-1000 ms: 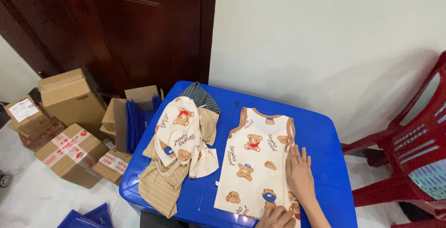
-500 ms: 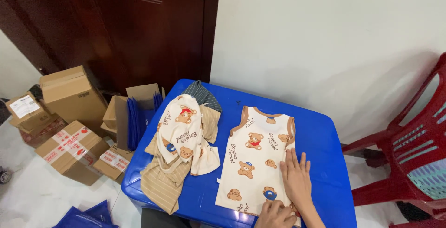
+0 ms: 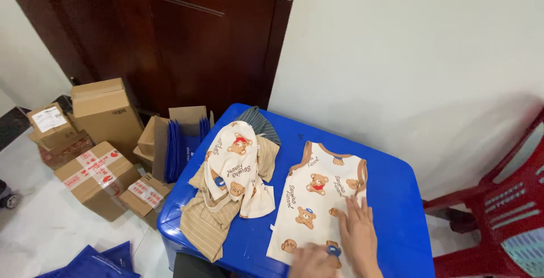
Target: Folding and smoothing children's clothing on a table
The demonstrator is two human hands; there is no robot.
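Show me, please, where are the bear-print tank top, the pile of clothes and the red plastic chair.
bear-print tank top [image 3: 317,196]: head view, on the chest area.
pile of clothes [image 3: 235,184]: head view, on the cream bear-print piece on top.
red plastic chair [image 3: 507,221]: head view, on the seat frame.

Support: blue plastic table [image 3: 396,199] | right half: cream bear-print sleeveless top [image 3: 317,199] lying flat | left half: heap of bear-print and tan striped garments [image 3: 229,193], draped over the edge
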